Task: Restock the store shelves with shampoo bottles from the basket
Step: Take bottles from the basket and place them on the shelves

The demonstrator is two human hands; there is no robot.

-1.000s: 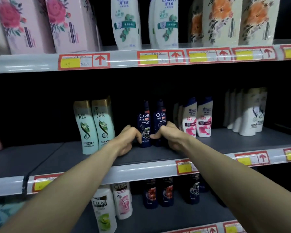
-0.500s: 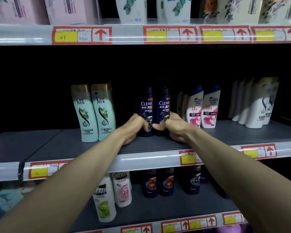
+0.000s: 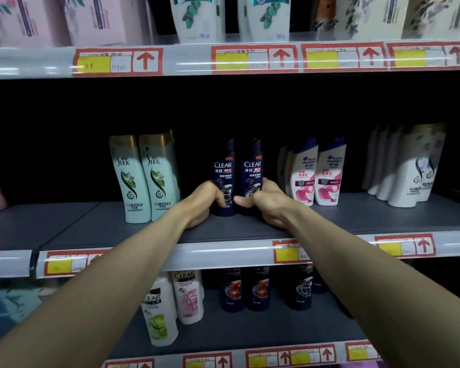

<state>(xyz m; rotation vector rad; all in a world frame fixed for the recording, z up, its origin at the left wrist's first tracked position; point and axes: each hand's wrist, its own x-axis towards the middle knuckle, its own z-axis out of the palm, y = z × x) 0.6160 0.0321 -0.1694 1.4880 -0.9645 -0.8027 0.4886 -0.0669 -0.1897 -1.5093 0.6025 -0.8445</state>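
Note:
Two dark blue Clear shampoo bottles stand upright side by side on the grey middle shelf [image 3: 250, 229]. My left hand [image 3: 202, 204] is wrapped around the base of the left Clear bottle [image 3: 223, 171]. My right hand [image 3: 266, 201] grips the base of the right Clear bottle [image 3: 252, 171], thumb across its front. Both arms reach in over the shelf's front rail. The basket is out of view.
Two mint Slek bottles [image 3: 141, 179] stand left of my hands, white-and-pink bottles [image 3: 316, 173] right, pale bottles [image 3: 412, 168] further right. The upper shelf [image 3: 186, 59] holds refill pouches; the lower shelf [image 3: 250, 333] holds more bottles. Bare shelf lies at far left.
The view has shifted a little; my hands stay on the two Clear bottles, which stand in the same spot on the shelf.

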